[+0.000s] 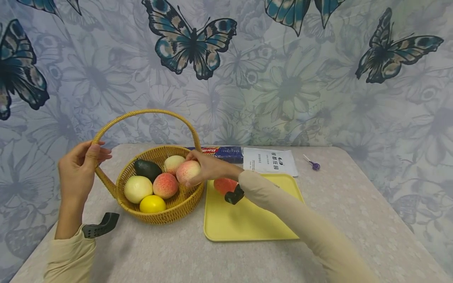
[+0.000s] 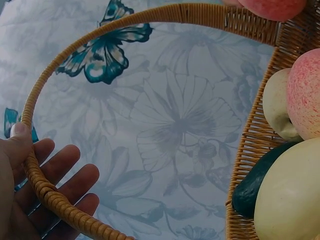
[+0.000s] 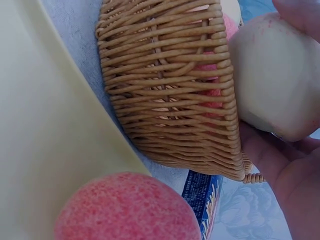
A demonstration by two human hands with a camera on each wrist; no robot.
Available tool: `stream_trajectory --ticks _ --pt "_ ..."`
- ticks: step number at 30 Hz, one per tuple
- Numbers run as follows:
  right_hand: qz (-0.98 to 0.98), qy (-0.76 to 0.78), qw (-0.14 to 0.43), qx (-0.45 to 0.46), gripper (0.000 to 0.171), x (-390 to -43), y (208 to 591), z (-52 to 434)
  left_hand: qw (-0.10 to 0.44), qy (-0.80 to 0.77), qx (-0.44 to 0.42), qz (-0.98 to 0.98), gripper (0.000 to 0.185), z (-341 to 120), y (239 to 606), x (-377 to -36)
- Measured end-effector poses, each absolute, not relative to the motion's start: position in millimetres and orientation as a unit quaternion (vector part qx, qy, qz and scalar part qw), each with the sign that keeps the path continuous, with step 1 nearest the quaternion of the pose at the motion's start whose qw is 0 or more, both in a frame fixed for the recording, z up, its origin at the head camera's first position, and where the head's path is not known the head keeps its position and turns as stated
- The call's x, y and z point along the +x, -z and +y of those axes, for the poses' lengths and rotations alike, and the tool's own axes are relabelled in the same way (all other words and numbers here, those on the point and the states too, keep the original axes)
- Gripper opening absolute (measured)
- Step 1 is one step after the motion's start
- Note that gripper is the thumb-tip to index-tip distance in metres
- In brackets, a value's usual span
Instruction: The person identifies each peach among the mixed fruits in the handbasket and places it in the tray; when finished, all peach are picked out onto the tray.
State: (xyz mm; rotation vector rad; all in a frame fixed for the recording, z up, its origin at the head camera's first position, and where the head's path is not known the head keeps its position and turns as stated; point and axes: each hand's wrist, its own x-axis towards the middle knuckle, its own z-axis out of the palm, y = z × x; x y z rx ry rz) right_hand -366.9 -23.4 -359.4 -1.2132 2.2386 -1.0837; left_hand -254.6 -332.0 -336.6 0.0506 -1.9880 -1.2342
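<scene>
A wicker basket (image 1: 178, 206) with a tall hoop handle (image 1: 141, 114) stands on the table, holding an avocado (image 1: 147, 168), a pale apple (image 1: 137, 188), a lemon (image 1: 152, 204) and peaches (image 1: 165, 185). My left hand (image 1: 79, 165) grips the handle (image 2: 60, 200) low on its left side, thumb over the cane. My right hand (image 1: 209, 167) holds a peach (image 1: 188, 171) at the basket's right rim; in the right wrist view the fingers wrap this peach (image 3: 272, 85) above the weave (image 3: 170, 95). Another peach (image 1: 223, 184) lies on the yellow tray (image 1: 247, 224).
Behind the tray lie a blue pasta box (image 1: 223, 152), a white printed packet (image 1: 270, 161) and a small purple object (image 1: 314, 165). The table (image 1: 354, 204) stands against a butterfly-patterned cloth backdrop (image 1: 283, 78).
</scene>
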Motion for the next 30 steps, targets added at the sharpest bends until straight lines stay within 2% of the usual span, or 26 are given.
stream_trajectory --ticks 5,14,30 --pt "0.789 0.398 0.186 -0.429 0.069 -365 361 -20 0.391 0.483 0.017 -0.783 0.028 -332 336 -255" --pt "0.787 0.398 0.176 -0.438 0.054 -365 363 -12 0.395 0.477 0.019 -0.785 0.028 -331 334 -254" --pt "0.781 0.400 0.173 -0.447 0.052 -361 353 -3 0.399 0.472 0.015 -0.786 0.028 -332 335 -255"
